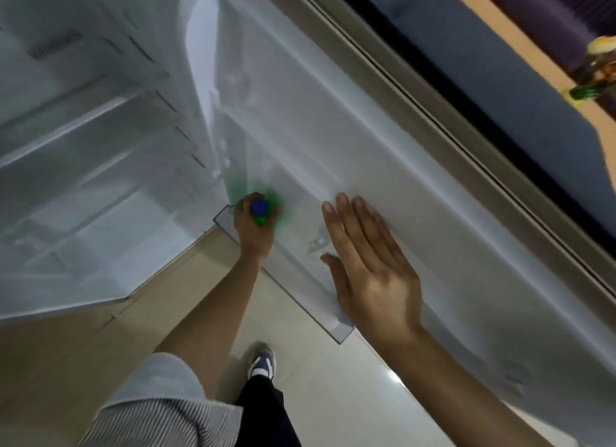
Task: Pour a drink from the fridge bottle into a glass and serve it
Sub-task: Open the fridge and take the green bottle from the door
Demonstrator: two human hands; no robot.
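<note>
A green bottle point(266, 210) with a blue cap point(259, 206) stands in the bottom shelf of the open fridge door point(383, 153), at the shelf's hinge end. My left hand point(251, 228) is wrapped around the bottle's neck just below the cap. My right hand point(368, 263) lies flat and open against the inner face of the door, fingers together and pointing away from me, holding nothing. The bottle's body is mostly hidden by my hand and the shelf wall. No glass is in view.
The white fridge interior point(83, 166) with bare shelves fills the left. The door shelf's clear rim point(333, 326) juts out over the pale tiled floor point(333, 396). My shoe point(263, 363) is below. A wooden surface with green and dark items point(593, 83) is at the far right.
</note>
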